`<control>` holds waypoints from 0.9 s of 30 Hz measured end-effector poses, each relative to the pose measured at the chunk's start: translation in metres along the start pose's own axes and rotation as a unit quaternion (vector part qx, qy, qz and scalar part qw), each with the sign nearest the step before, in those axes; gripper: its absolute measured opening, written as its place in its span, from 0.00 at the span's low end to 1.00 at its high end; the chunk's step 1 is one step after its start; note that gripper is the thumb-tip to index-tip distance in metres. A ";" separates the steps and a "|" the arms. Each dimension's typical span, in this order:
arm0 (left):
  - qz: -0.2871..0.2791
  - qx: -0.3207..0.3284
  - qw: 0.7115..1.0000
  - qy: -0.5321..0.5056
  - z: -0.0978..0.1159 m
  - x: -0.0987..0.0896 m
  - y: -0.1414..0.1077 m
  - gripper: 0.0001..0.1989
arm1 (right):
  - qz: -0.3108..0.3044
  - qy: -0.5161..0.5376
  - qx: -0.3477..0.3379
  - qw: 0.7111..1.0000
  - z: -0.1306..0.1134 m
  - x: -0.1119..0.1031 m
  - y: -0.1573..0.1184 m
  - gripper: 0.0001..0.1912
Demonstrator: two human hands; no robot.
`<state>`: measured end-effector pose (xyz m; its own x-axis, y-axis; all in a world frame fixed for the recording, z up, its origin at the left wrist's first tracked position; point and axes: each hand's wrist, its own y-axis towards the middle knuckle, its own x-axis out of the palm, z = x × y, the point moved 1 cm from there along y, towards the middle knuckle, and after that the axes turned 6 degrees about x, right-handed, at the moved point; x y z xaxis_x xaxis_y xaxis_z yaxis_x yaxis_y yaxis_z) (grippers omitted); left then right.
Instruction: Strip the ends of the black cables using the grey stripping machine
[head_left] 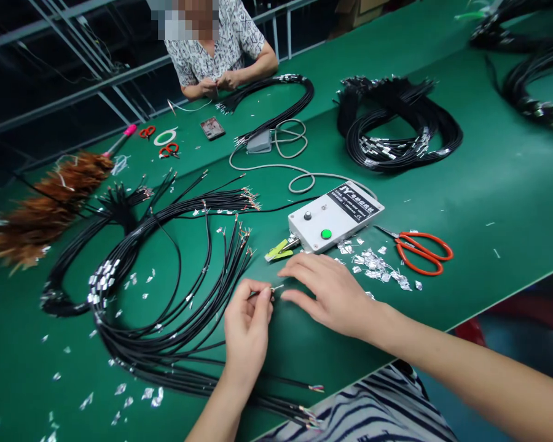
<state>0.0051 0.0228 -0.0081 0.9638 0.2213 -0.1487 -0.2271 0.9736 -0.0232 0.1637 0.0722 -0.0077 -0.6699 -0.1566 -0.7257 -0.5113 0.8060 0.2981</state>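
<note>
Head view: left hand [247, 325] pinches one black cable end [277, 287], tip just beside right hand [328, 296], its fingers parted, gripping nothing. On green table [511, 209]: one JY-labelled box [338, 215], one orange-handled scissors [410, 246], two smaller orange-handled snips [170, 151].

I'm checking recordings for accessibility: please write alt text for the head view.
The left hand pinches a wire end over a green table, the right hand open beside it. Looped black cables lie to the left, a pale box with a green button beyond the hands, and orange-handled scissors to the right; another person is opposite.
</note>
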 end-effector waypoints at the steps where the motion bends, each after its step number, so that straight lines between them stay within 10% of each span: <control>1: -0.009 -0.004 1.000 -0.001 0.001 -0.001 0.001 0.11 | 0.001 -0.041 -0.029 0.999 0.000 0.000 0.002 0.12; 7: -0.064 0.046 0.990 0.121 -0.003 -0.007 0.006 0.11 | -0.019 -0.141 -0.170 0.975 0.005 0.001 0.018 0.15; 27: 0.012 0.005 0.999 0.030 -0.024 -0.006 0.054 0.09 | -0.011 -0.332 -0.114 0.936 0.030 0.002 0.059 0.10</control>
<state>-0.0162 0.0730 -0.0323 0.9481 0.2401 -0.2087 -0.2474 0.9689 -0.0093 0.1488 0.1363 -0.0100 -0.2154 0.2790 -0.9358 -0.6735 0.6515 0.3493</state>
